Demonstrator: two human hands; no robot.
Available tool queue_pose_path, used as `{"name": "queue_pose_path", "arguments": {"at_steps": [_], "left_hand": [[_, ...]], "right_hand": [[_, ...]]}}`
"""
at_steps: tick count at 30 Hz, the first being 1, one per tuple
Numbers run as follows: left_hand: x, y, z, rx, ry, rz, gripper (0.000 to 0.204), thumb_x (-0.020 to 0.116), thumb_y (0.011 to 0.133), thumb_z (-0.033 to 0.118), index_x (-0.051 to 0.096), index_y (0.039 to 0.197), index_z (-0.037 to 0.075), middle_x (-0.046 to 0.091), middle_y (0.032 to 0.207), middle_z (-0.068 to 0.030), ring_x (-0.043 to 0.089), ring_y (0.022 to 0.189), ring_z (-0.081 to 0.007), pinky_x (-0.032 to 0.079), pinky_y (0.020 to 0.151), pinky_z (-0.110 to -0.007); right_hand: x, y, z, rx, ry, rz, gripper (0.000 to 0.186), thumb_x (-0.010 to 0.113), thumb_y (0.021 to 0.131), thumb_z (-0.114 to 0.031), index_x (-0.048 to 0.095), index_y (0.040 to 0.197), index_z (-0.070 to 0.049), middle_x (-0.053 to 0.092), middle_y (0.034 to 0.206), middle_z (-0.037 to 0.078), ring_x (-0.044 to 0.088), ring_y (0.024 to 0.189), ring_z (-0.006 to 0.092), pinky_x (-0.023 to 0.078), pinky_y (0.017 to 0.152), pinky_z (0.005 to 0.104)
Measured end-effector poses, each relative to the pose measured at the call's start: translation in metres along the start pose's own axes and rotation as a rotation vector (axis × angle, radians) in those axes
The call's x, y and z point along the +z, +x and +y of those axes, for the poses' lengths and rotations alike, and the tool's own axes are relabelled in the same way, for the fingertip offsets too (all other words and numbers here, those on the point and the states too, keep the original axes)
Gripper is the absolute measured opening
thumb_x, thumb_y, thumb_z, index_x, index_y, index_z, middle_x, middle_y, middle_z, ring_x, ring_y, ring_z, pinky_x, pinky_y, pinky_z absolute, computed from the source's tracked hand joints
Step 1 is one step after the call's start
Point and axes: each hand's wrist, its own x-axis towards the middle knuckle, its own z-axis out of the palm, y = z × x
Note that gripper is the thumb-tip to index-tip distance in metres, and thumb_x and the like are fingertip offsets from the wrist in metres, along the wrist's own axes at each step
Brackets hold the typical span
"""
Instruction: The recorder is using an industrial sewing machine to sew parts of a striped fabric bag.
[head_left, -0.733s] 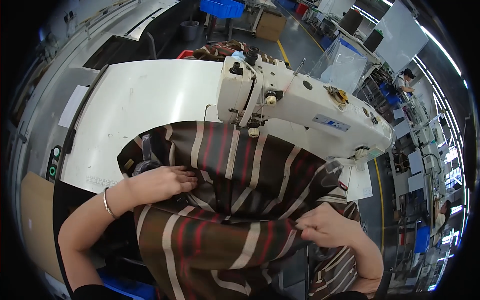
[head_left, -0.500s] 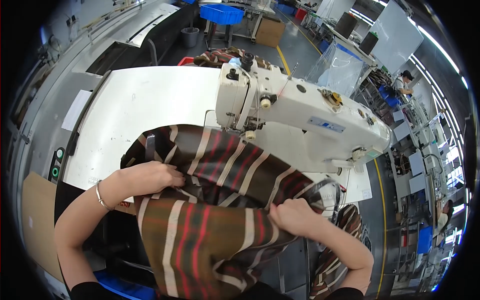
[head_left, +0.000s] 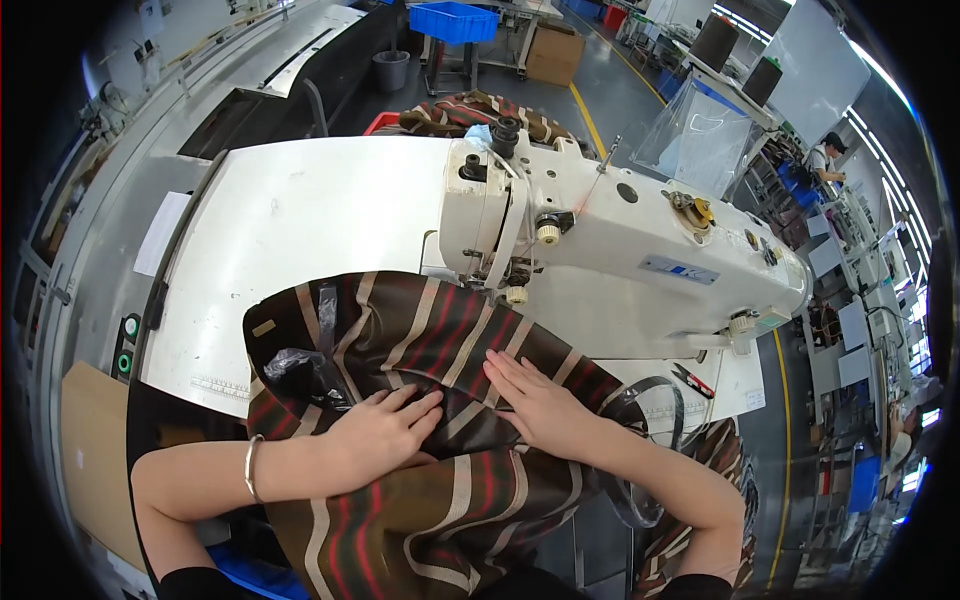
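A large piece of brown striped fabric, with cream and red bands and a slight sheen, lies bunched over the front of the white sewing machine. Its far edge reaches the needle area, where the presser foot is hard to make out. My left hand rests on the fold in the middle, fingers stretched over the cloth. Across from it my right hand presses flat on the fabric, fingers extended. Beside the left part of the cloth sits a crumpled strip of clear plastic.
Red-handled thread snips and a looped clear strip lie right of the fabric. More striped cloth hangs at the lower right, and another pile sits behind the machine. A blue crate stands farther back.
Both hands have let go of the fabric's raised edges and moved inward, now lying flat on it. The opened fold has flattened, and the plastic strip shows more at the left.
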Motion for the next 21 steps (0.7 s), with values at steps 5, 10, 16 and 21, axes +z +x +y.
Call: {"name": "queue_pose_path", "arguments": {"at_steps": [5,10,16,21], "left_hand": [[0.014,0.003,0.011,0.155,0.718,0.055,0.051,0.057,0.075,0.016,0.055,0.12,-0.009,0.055,0.123,-0.0274,0.054,0.115,-0.0369,0.037,0.104,-0.048],[0.017,-0.002,-0.019,0.366,0.235,0.302,0.034,0.059,0.067,0.012,0.063,0.095,-0.008,0.065,0.101,-0.0202,0.064,0.077,-0.0241,0.055,0.069,-0.03],[-0.028,0.005,0.003,0.485,0.152,0.458,0.03,0.063,0.064,0.008,0.064,0.09,-0.007,0.062,0.087,-0.0111,0.059,0.069,-0.017,0.048,0.054,-0.026],[-0.015,0.011,-0.02,0.527,0.083,0.451,0.02,0.063,0.069,0.009,0.058,0.086,-0.002,0.056,0.084,-0.0071,0.054,0.065,-0.0151,0.046,0.052,-0.026]], "right_hand": [[-0.016,0.013,0.009,0.105,0.098,0.157,0.029,0.058,0.091,-0.018,0.058,0.111,0.002,0.064,0.109,0.02,0.064,0.096,0.0337,0.054,0.079,0.0383],[-0.047,0.036,0.028,0.086,0.2,-0.108,0.03,0.055,0.093,-0.027,0.067,0.104,-0.001,0.068,0.092,0.017,0.065,0.08,0.0348,0.051,0.074,0.0408],[-0.072,0.051,0.046,0.046,0.3,-0.296,0.035,0.054,0.094,-0.035,0.063,0.1,-0.001,0.065,0.073,0.017,0.063,0.074,0.0354,0.049,0.067,0.042],[-0.076,0.033,0.011,-0.107,-0.129,0.01,0.079,0.065,0.083,-0.044,0.029,0.143,-0.006,0.048,0.132,0.025,0.053,0.113,0.0396,0.042,0.097,0.0496]]}}
